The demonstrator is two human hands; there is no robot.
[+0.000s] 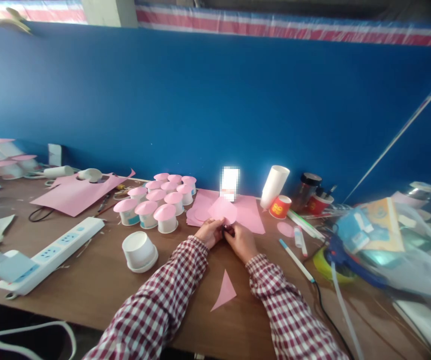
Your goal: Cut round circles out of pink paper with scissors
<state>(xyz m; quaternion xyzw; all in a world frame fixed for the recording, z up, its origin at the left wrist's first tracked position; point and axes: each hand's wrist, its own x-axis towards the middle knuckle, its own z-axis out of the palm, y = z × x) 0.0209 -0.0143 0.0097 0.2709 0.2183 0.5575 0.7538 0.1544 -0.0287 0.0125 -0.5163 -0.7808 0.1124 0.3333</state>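
Observation:
My left hand (210, 233) pinches the lower edge of a round piece of pink paper (224, 210) in the middle of the table. Close against it, my right hand (243, 243) is closed around a small dark thing that its fingers mostly hide; I cannot make out what it is. Behind both hands lie pink paper sheets (251, 214). A curved, pointed pink paper scrap (226, 292) rests between my forearms. To the left, several upturned white paper cups (167, 226) carry pink paper caps. Nearer to me stands an upturned white cup stack (138, 250) with no cap.
A power strip (59, 252) and a large pink sheet (76, 194) lie at left. On the right are a white cup stack (275, 182), a red paper cup (280, 206), a corded pen-like tool (297, 261) and plastic bags (418, 260). A blue wall (215, 100) closes the back.

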